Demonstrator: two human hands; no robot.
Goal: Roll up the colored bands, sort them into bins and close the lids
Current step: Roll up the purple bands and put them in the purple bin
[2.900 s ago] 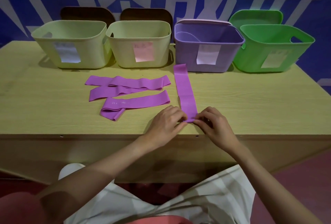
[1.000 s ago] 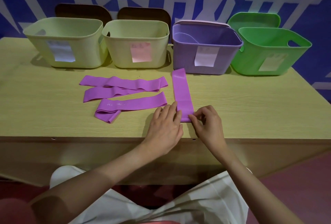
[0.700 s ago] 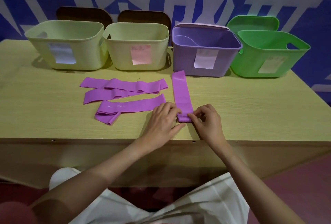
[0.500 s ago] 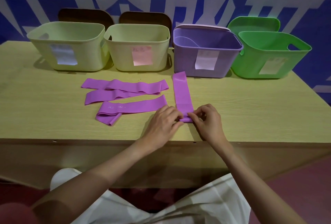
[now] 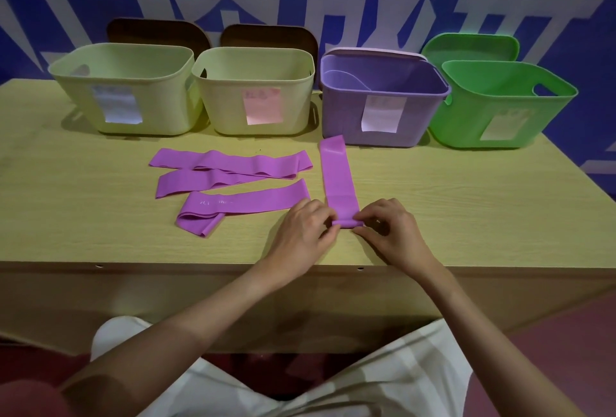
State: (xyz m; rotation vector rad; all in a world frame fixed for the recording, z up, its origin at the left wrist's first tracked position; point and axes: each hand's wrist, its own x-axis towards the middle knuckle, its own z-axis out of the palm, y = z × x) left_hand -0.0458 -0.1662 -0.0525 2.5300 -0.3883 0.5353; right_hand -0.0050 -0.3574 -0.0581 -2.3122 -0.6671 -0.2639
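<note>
Near the table (image 5: 466, 209) edge, the left hand (image 5: 301, 233) and right hand (image 5: 388, 231) pinch the rolled end of a purple band (image 5: 337, 179). Its flat end lies just in front of the purple bin (image 5: 383, 99). Left of this band lie three more bands (image 5: 230, 179). All four bins are open.

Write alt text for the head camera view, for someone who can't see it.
Both hands, left hand and right hand, pinch the near end of a purple band, rolling it. Three more purple bands lie left; four open bins stand behind.
</note>
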